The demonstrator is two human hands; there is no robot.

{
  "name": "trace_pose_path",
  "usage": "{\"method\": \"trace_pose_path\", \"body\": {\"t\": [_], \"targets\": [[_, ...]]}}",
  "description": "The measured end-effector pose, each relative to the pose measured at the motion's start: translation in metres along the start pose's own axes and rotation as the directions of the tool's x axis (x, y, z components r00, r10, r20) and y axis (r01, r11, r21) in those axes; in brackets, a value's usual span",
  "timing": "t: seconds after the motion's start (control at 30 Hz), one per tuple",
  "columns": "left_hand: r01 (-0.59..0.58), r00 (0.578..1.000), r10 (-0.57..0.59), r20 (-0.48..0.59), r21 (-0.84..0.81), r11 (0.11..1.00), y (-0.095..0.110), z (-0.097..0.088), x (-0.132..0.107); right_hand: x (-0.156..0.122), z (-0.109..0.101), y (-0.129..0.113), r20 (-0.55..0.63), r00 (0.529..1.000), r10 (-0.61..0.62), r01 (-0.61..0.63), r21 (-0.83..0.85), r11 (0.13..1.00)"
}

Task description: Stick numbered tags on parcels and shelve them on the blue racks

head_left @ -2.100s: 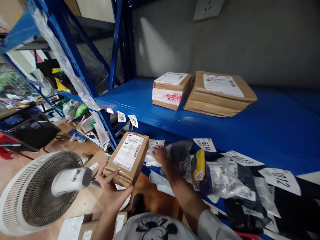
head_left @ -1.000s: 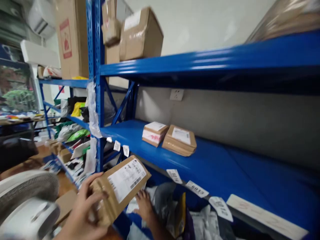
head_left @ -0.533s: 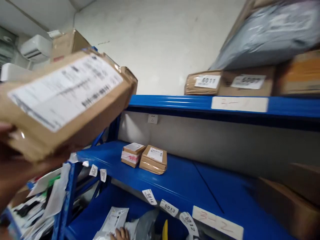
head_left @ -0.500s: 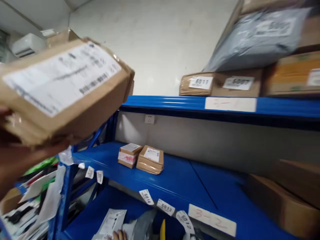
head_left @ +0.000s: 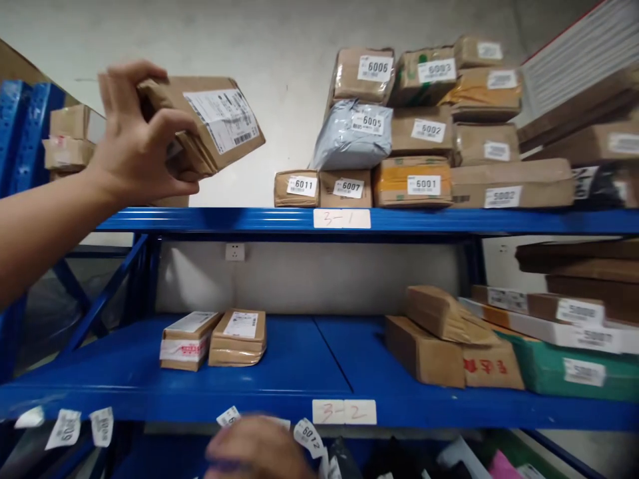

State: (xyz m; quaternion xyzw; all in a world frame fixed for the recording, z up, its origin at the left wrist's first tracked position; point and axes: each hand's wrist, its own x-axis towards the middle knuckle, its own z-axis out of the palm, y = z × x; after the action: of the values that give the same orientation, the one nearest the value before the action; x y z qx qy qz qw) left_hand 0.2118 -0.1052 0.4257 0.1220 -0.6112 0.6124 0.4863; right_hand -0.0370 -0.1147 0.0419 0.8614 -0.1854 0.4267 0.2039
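The held box is matt cardboard with a paper label; the upper shelf beam is glossy painted metal, the lower shelf smooth with a soft sheen; the parcel marked 6005 looks like crinkled, shiny plastic; the wall is matt

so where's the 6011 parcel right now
In the head view, the 6011 parcel sits just left of centre on the upper blue shelf, directly left of the 6007 box, right of the carton in the left hand.

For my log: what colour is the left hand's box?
The box is brown; best in head view.
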Motion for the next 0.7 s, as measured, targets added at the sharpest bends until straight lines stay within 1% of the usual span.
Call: {"method": "trace_pose_path", "body": {"t": [0.03,0.07,0.1,0.13,0.17,0.2,0.23,0.27,0.33,0.4,0.47,0.5,0.53,0.6,0.67,0.7], "targets": [[0.021,0.999,-0.020,0.046,-0.028,0.999,0.001,0.007,0.003,0.018,-0.029,0.004,-0.139,0.989,-0.046,0.042,-0.027,0.999],[0.036,0.996,-0.031,0.080,-0.061,0.998,0.002,0.014,0.006,0.040,-0.058,0.009,-0.374,0.926,-0.057,0.013,-0.120,0.993],[0.045,0.993,-0.034,0.112,-0.097,0.994,0.003,0.020,0.008,0.064,-0.087,0.017,-0.562,0.822,-0.096,-0.043,-0.229,0.972],[0.051,0.989,-0.032,0.145,-0.132,0.990,0.004,0.025,0.011,0.090,-0.113,0.026,-0.647,0.749,-0.141,-0.105,-0.328,0.939],[0.050,0.985,-0.022,0.169,-0.163,0.985,0.005,0.030,0.012,0.116,-0.137,0.037,-0.683,0.712,-0.166,-0.164,-0.391,0.906],[0.040,0.983,-0.004,0.186,-0.190,0.981,0.006,0.035,0.014,0.143,-0.156,0.048,-0.710,0.680,-0.182,-0.221,-0.436,0.872],[0.029,0.979,0.015,0.202,-0.214,0.976,0.008,0.039,0.015,0.167,-0.171,0.059,-0.734,0.660,-0.164,-0.295,-0.453,0.841],[0.021,0.976,0.031,0.214,-0.235,0.972,0.010,0.044,0.017,0.189,-0.182,0.069,-0.749,0.654,-0.106,-0.390,-0.454,0.801],[0.012,0.974,0.047,0.220,-0.260,0.966,0.014,0.050,0.019,0.225,-0.194,0.083,-0.769,0.637,0.052,-0.568,-0.422,0.707],[0.000,0.971,0.063,0.231,-0.262,0.965,0.017,0.054,0.021,0.250,-0.198,0.089,-0.769,0.597,0.229,-0.702,-0.362,0.614],[0.001,0.968,0.067,0.241,-0.271,0.963,0.016,0.055,0.025,0.266,-0.198,0.090,-0.752,0.553,0.358,-0.779,-0.314,0.543],[0.009,0.965,0.067,0.255,-0.287,0.958,0.015,0.055,0.027,0.271,-0.197,0.089,-0.746,0.538,0.392,-0.799,-0.303,0.520],[0.027,0.960,0.061,0.273,-0.307,0.951,0.012,0.055,0.029,0.275,-0.196,0.088,-0.746,0.526,0.407,-0.811,-0.298,0.503],[0.089,0.947,0.027,0.320,-0.343,0.935,0.004,0.055,0.031,0.279,-0.195,0.089,-0.761,0.520,0.388,-0.815,-0.306,0.493],[0.188,0.943,-0.065,0.326,-0.362,0.913,-0.006,0.055,0.029,0.279,-0.192,0.092,-0.781,0.524,0.339,-0.800,-0.316,0.510],[0.252,0.942,-0.141,0.305,-0.365,0.896,-0.011,0.056,0.025,0.278,-0.191,0.094,-0.790,0.527,0.313,-0.789,-0.319,0.525]]}}
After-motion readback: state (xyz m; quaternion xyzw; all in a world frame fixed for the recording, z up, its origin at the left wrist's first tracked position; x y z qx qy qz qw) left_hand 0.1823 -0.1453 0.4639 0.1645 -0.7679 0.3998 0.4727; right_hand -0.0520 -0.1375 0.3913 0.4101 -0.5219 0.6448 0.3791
